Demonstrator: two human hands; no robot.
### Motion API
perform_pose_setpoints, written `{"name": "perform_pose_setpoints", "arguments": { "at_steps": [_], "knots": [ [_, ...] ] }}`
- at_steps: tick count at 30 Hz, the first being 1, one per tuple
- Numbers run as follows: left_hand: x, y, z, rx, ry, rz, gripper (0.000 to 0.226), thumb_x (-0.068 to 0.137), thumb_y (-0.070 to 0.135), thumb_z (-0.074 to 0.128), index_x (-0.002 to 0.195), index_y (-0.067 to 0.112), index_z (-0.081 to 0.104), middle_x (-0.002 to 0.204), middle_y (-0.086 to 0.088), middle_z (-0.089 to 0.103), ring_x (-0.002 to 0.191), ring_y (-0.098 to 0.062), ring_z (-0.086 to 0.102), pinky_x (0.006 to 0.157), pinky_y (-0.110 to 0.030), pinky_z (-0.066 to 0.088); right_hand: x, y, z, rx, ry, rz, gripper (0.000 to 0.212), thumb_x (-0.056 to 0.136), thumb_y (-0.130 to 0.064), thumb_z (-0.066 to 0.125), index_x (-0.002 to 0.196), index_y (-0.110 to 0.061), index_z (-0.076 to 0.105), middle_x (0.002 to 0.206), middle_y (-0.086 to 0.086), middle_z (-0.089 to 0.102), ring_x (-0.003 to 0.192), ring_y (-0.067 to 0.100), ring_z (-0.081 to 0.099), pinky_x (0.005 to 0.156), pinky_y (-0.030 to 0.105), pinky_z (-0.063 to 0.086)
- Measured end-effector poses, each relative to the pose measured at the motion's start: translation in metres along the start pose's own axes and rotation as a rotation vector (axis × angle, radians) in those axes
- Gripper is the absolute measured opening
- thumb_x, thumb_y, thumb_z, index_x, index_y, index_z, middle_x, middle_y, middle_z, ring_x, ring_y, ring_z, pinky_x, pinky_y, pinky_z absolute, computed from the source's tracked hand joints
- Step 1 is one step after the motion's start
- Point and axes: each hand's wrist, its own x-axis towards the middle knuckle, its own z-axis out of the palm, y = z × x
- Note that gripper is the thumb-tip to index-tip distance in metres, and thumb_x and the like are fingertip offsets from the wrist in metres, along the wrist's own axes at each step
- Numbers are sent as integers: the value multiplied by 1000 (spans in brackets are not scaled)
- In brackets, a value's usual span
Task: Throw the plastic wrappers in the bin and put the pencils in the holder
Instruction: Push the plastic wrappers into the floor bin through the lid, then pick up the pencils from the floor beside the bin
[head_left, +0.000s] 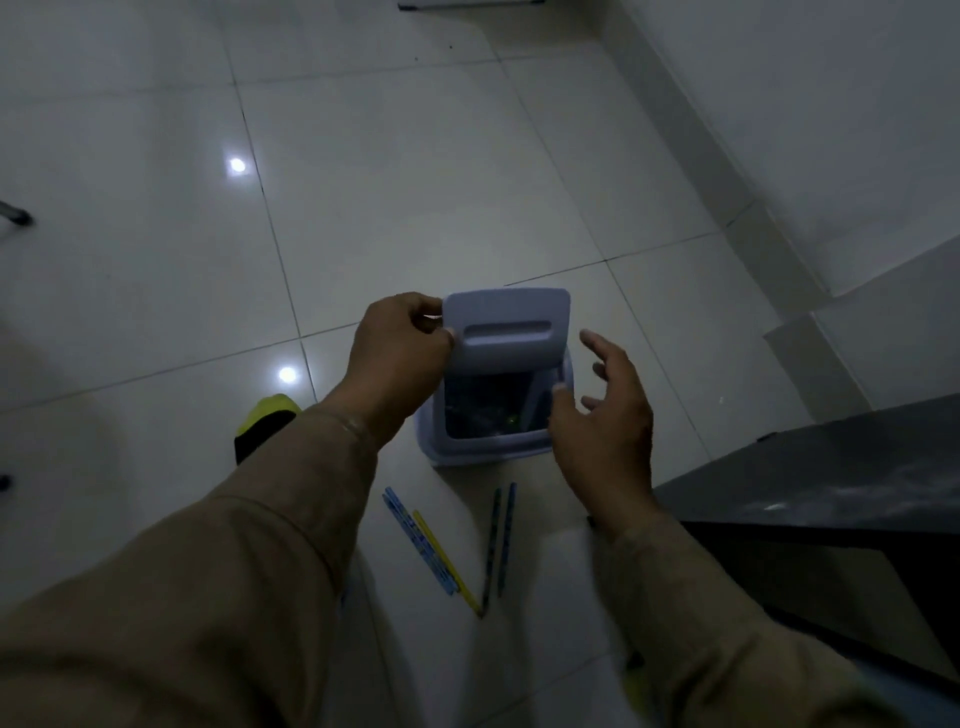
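A small lilac bin (483, 449) stands on the tiled floor. My left hand (397, 345) grips the left edge of its swing lid (506, 330) and holds it tipped up. Dark crumpled wrappers (485, 405) show inside the opening. My right hand (605, 415) hovers at the bin's right side with fingers spread, holding nothing. On the floor in front of the bin lie several pencils: blue and yellow ones (431, 548) to the left and two dark blue ones (498, 540) to the right. No holder is recognisable in view.
A yellow and black object (262, 423) pokes out behind my left sleeve. A dark table (831, 488) fills the right side, with a white wall and skirting behind it. Furniture legs (15, 215) stand at the far left.
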Motion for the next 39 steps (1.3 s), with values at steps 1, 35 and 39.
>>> {"name": "perform_pose_setpoints", "arguments": {
  "at_steps": [1,35,39],
  "knots": [
    [0,-1,1,20,18,13,35,89,9,59,123,15,59,110,-5,66,101,-24,63,89,-44,56,7,-2,0,-19,-31,-13,53,93,-13,61,141,-29,45,143,-9,46,134,16,45,106,37,49],
    [-18,-33,0,140,-19,-19,44,87,24,64,130,26,54,107,-6,65,99,-29,64,86,-50,57,40,1,14,-109,-265,109,54,95,-41,58,145,-25,46,150,1,47,130,21,49,106,32,44],
    [-43,-55,-7,68,-25,-178,51,89,27,61,137,24,41,90,1,62,89,-28,67,79,-51,59,3,1,11,-204,-188,16,48,94,-38,60,139,-24,51,146,6,48,133,26,44,106,44,47]
  ]
}}
